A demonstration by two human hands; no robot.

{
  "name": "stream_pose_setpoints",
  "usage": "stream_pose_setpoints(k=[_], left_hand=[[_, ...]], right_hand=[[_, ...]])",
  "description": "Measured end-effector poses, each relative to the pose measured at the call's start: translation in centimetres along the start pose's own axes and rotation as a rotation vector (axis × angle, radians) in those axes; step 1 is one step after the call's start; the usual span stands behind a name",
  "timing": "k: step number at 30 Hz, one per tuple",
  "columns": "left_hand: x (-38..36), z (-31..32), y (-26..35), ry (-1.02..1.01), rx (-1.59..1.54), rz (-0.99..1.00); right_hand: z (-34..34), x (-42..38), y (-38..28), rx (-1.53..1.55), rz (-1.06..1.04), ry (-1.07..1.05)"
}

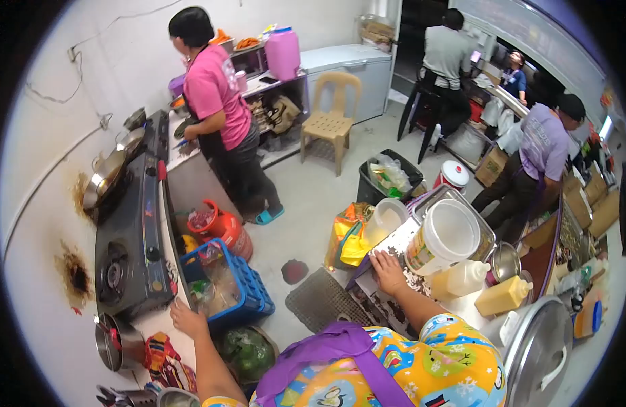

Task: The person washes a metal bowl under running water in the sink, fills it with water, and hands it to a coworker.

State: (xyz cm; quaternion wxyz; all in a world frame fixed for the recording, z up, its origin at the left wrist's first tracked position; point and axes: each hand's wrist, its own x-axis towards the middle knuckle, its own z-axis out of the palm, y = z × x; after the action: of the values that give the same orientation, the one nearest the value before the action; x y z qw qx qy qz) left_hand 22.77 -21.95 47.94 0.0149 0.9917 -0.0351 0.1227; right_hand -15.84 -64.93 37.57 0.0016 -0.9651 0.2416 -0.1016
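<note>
My left hand (189, 319) lies on the counter's edge beside the black gas stove (133, 251), fingers stretched out and holding nothing. Close to it are a steel pot (116, 346) and a red patterned cloth (167, 363). On the other side, my right hand (389, 273) rests flat on the corner of a worn white table (399, 244), also with nothing in it. Near its fingers stand a large white plastic tub (445, 234) and a clear container (386, 220). Two squeeze bottles, one pale (458, 280) and one yellow (502, 297), stand to its right.
A blue crate (235, 305) and a red gas cylinder (231, 234) stand by the stove counter. Ahead are a black bin (391, 186) and a beige chair (328, 125). One co-worker (221, 102) stands at the left counter, another (540, 146) at the right.
</note>
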Motion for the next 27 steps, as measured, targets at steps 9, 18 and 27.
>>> stream_pose_setpoints(k=[9,18,27], left_hand=[[0.9,2.0,-0.3,-0.033,0.085,-0.040],[1.4,3.5,-0.9,-0.019,0.143,-0.009],[1.5,3.8,-1.2,0.013,0.122,0.027]], right_hand=[[-1.2,5.3,-0.2,0.201,0.185,-0.046],[2.3,6.0,0.1,0.159,-0.008,0.040],[1.0,6.3,-0.1,0.140,0.014,-0.083]])
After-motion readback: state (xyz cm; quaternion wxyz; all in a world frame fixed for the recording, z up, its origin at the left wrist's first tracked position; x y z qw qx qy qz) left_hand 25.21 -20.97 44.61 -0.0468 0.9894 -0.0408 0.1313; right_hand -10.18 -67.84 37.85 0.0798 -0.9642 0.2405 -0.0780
